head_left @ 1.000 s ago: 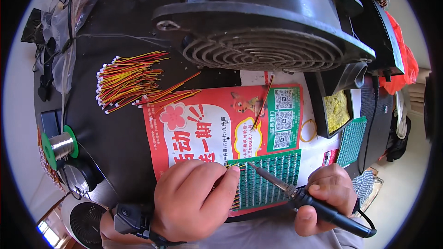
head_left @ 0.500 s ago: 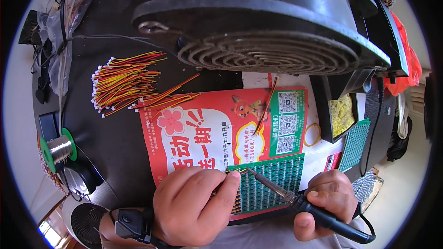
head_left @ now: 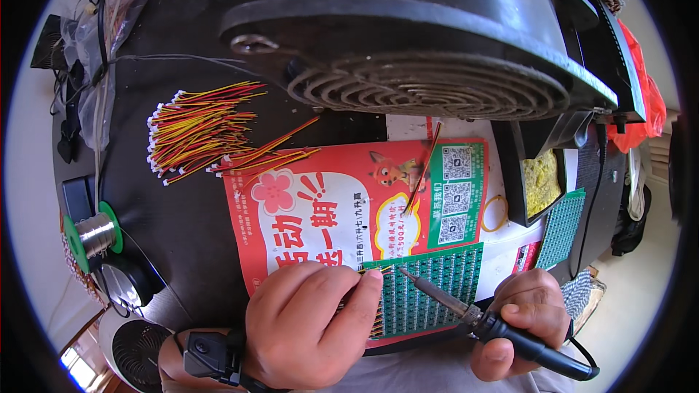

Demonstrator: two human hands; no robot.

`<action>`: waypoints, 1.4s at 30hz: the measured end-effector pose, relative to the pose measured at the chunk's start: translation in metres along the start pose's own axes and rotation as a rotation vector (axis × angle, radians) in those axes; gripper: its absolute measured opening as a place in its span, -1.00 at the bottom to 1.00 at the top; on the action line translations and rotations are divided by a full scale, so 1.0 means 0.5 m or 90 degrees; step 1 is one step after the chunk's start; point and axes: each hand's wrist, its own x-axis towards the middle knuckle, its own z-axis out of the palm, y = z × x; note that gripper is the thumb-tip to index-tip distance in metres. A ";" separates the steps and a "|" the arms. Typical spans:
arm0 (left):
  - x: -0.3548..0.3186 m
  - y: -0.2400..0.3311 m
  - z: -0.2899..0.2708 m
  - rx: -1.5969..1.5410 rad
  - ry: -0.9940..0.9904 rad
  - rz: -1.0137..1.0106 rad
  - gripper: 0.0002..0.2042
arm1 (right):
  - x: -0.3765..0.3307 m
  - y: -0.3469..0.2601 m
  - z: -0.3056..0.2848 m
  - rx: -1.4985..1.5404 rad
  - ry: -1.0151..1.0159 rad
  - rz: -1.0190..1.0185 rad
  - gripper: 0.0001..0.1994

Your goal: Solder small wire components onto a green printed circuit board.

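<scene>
My left hand [head_left: 309, 324] is closed in a pinch at the left edge of a green circuit board panel [head_left: 433, 298]. A thin yellow wire [head_left: 385, 269] sticks out past its fingertips onto the board; the rest is hidden by the fingers. More wire ends line the board's left edge below the fingertips. In my right hand [head_left: 530, 306] is a soldering iron [head_left: 441, 295] with a black handle, gripped and slanting up to the left. Its tip is just above the panel's upper part, slightly right of the wire end and apart from it.
A black fan with a round grille [head_left: 437, 87] looms over the far side. Red and yellow wires with white connectors [head_left: 200, 131] lie far left. A solder spool [head_left: 95, 233] stands at left. Under the panel is a red printed sheet [head_left: 251, 247]; yellow sponge [head_left: 542, 178] sits right.
The soldering iron's tip has drawn back a little to the right, away from the wire end. My right hand shifted slightly right with it; the left hand keeps its pinch.
</scene>
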 end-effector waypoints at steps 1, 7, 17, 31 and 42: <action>0.004 0.003 -0.001 0.003 0.000 -0.002 -0.68 | 0.002 0.006 -0.016 0.018 -0.038 -0.003 -0.63; 0.001 0.006 -0.002 0.047 0.048 0.030 -0.68 | 0.008 -0.001 -0.001 0.007 -0.008 -0.010 -0.65; -0.018 0.011 0.008 0.056 0.004 0.003 -0.68 | 0.016 0.001 -0.009 0.003 -0.074 -0.014 -0.65; -0.023 0.009 0.006 0.065 -0.007 0.021 -0.60 | 0.019 0.000 -0.004 -0.014 -0.075 -0.017 -0.63; -0.006 0.019 0.013 0.064 0.020 0.003 -0.66 | 0.012 0.002 -0.008 0.002 -0.056 0.002 -0.66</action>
